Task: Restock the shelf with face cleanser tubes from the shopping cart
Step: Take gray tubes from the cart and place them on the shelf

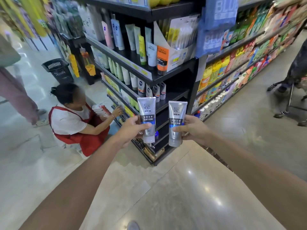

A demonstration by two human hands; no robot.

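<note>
I hold two silver-grey face cleanser tubes, one in each hand, both upright with caps down and both printed "MEN" above lines of Chinese characters. My left hand (132, 128) has its fingers and thumb curled round the left tube (147, 119); my right hand (193, 129) grips the right tube (176, 122) the same way. Both tubes hang in the air before the black shelf (172, 95), where four small Nivea tubes (152, 90) stand.
</note>
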